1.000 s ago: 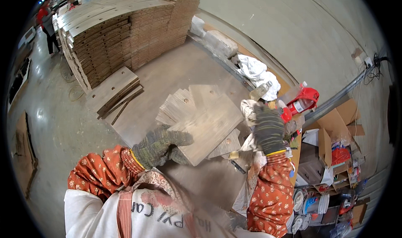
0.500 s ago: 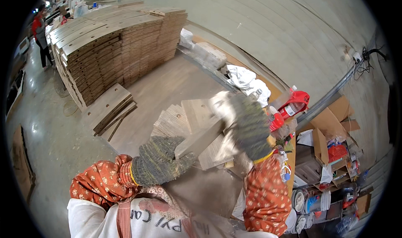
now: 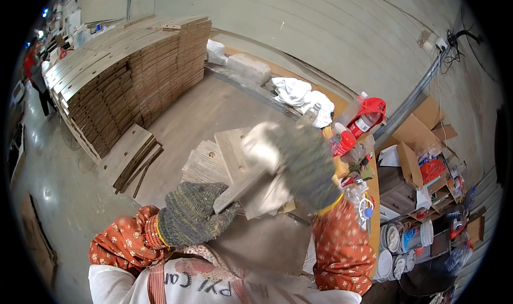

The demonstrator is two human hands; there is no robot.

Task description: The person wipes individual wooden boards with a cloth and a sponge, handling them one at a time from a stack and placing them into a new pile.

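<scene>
My left hand (image 3: 195, 213), in a grey-green knitted glove, is closed round the near end of a narrow wooden board (image 3: 243, 187). The board slants up and away to the right. Over its far end is my right hand (image 3: 309, 165), gloved alike and smeared by motion, with a whitish rag (image 3: 262, 143) bunched in its grip against the wood. Its fingers are mostly hidden. Beneath and beyond the held board, several flat wooden pieces (image 3: 206, 162) lie fanned out on the brown tabletop (image 3: 214, 103); one shows a round hole.
A tall stack of drilled boards (image 3: 133, 82) stands at the far left, with a few loose boards (image 3: 128, 152) before it. White cloths (image 3: 299, 93), bottles (image 3: 366, 119) and small items line the table's right side. Cardboard boxes (image 3: 414, 165) and buckets (image 3: 393, 237) stand beyond.
The view has shifted, so the scene sits further left. My right hand with the rag stays blurred at the board's far end; my left hand keeps its hold.
</scene>
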